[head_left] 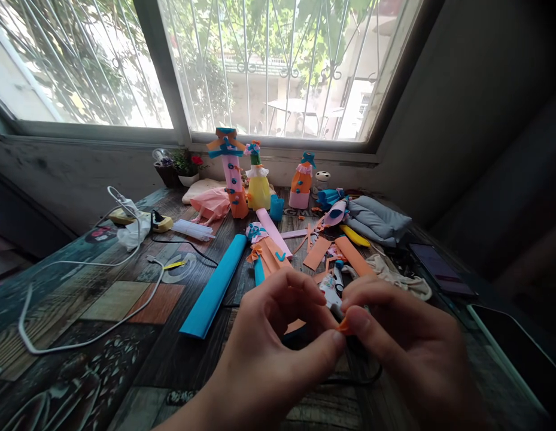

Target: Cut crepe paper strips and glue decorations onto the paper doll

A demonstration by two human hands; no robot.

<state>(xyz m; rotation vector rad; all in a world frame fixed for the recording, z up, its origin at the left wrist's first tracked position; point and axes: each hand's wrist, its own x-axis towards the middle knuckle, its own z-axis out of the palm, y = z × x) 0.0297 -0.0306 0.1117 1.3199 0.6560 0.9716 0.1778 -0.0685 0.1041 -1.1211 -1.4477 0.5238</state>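
both hands meet low over the near edge of the desk (125, 359), fingertips drawn together. the left hand (278, 341) and the right hand (394, 347) pinch a small orange paper scrap (343, 326) between thumbs and forefingers, so each grip is narrow and closed on that scrap; only a sliver of it shows between the thumb tips. a dark object sits right behind the fingertips, too hidden to name. a black cord (349, 378) loops on the desk under the hands.

just beyond the hands lies a glue gun (330, 288) among loose orange paper strips (318, 251). a rolled blue paper sheet (215, 286) lies diagonally left of the hands, and a pink paper roll (273, 230) lies further back near the middle. along the far edge, below the window (269, 66), stand three decorated bottles: a tall pink and orange one (233, 173), a yellow one (258, 182) touching or just beside it, and a shorter orange one (301, 182) apart to the right. a folded grey cloth (376, 218) lies toward the far right corner, with a phone (439, 269) near the right edge. a white cable (93, 263) curls across the left part of the desk, and a small flower pot (188, 170) stands at the far edge.
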